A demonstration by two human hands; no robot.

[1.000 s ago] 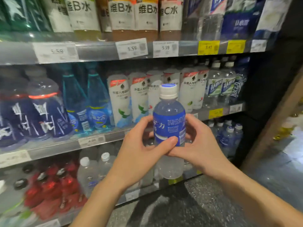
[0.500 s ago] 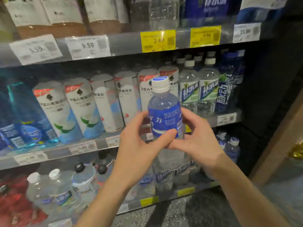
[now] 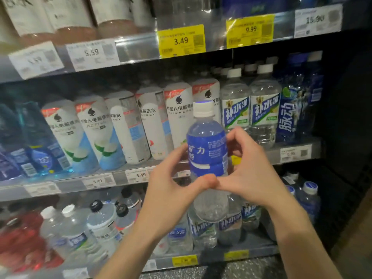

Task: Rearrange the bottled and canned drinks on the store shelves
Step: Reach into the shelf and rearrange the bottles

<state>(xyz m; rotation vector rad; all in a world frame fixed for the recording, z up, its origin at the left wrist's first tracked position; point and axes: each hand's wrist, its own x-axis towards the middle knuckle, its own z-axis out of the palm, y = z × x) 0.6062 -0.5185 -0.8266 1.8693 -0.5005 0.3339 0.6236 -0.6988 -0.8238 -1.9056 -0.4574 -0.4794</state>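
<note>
Store shelves (image 3: 138, 47) fill the view in three tiers, each edged with price tags; white-sleeved electrolyte-water bottles (image 3: 178, 119) crowd the middle tier, with clear green-and-blue-labelled bottles (image 3: 264, 111) to their right and a dark blue bottle (image 3: 286, 115) past those. Lower down stand clear bottles with white and black caps (image 3: 96, 224), and at far right a few blue-capped bottles (image 3: 309, 200) that look like the one being carried. Out in front of the middle tier, clear of any shelf, a blue-labelled drink bottle (image 3: 207, 156) with a white cap is held upright. Both hands are clamped on it: the left hand (image 3: 171, 190) and the right hand (image 3: 249, 172) curl round its sides, thumbs meeting across the front just under the label. Judged from this, the step in hand is carrying one bottle to its row. Next comes choosing the slot, probably the matching blue-capped group at lower right, then lowering it in upright, label outward, without knocking neighbours
</note>
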